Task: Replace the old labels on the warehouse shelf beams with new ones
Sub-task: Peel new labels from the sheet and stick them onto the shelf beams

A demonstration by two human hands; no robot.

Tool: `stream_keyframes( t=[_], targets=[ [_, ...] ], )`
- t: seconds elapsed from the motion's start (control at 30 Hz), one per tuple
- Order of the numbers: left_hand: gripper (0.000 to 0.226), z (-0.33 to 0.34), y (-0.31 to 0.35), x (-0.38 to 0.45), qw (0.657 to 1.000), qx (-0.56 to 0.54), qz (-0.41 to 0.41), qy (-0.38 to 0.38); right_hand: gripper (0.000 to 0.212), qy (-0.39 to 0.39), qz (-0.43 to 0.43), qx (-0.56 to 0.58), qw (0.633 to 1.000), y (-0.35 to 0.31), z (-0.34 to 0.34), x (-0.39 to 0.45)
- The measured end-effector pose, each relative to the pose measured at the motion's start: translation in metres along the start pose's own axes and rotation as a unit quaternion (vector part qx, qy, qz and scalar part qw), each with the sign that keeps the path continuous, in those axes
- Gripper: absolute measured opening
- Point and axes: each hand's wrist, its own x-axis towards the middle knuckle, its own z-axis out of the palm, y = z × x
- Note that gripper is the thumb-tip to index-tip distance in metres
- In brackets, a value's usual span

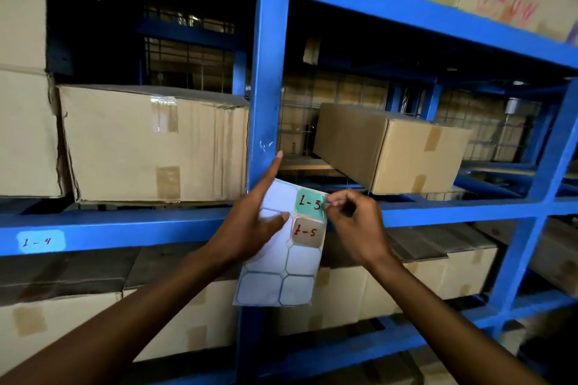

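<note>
My left hand (250, 222) holds a white label sheet (281, 278) in front of the blue shelf upright, thumb pressed on the sheet, index finger pointing up. The sheet carries a green label marked "1-3" (308, 204) at its top right and an orange label marked "1-5" (306, 232) below it; the other spaces are blank backing. My right hand (353, 222) pinches the right edge of the green "1-3" label. A pale label marked "1-4" (40, 241) sticks on the blue shelf beam (125, 228) at the left.
The blue upright (269, 72) splits two bays. Taped cardboard boxes (153, 144) fill the left bay; one brown box (387, 150) sits angled in the right bay. More boxes (438, 272) stand on the lower shelf and above. Wire mesh backs the shelves.
</note>
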Motion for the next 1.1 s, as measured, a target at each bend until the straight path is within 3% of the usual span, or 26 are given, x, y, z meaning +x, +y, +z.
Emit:
stream_keyframes(
  t=[0.1, 0.17, 0.3, 0.57, 0.67, 0.77, 0.87, 1.1],
  targets=[
    [0.097, -0.003, 0.002, 0.01, 0.991, 0.126, 0.046, -0.009, 0.016, -0.021, 0.05, 0.041, 0.998, -0.009, 0.001, 0.014],
    [0.098, -0.002, 0.003, 0.016, 0.979, 0.191, 0.07, -0.029, 0.018, -0.031, 0.128, 0.091, 0.987, -0.017, 0.0, 0.023],
    [0.1, 0.0, 0.003, 0.028, 0.952, 0.274, 0.131, -0.035, 0.019, -0.069, 0.241, 0.144, 0.957, -0.03, -0.015, 0.043],
    [0.106, 0.015, 0.006, 0.071, 0.922, 0.346, 0.169, -0.038, 0.015, -0.159, 0.272, 0.202, 0.928, -0.029, -0.057, 0.093],
    [0.102, 0.025, 0.003, 0.097, 0.928, 0.339, 0.153, -0.013, 0.013, -0.154, 0.22, 0.171, 0.948, -0.023, -0.086, 0.121],
    [0.097, 0.043, 0.005, 0.133, 0.945, 0.295, 0.137, 0.031, 0.013, -0.161, 0.106, 0.083, 0.978, -0.015, -0.124, 0.155],
    [0.095, 0.057, 0.02, 0.169, 0.948, 0.275, 0.147, 0.059, 0.017, -0.112, -0.009, 0.039, 0.993, -0.012, -0.156, 0.192],
    [0.098, 0.073, 0.087, 0.258, 0.928, 0.309, 0.191, 0.088, 0.022, 0.003, -0.191, 0.088, 0.978, -0.031, -0.21, 0.284]
  ],
)
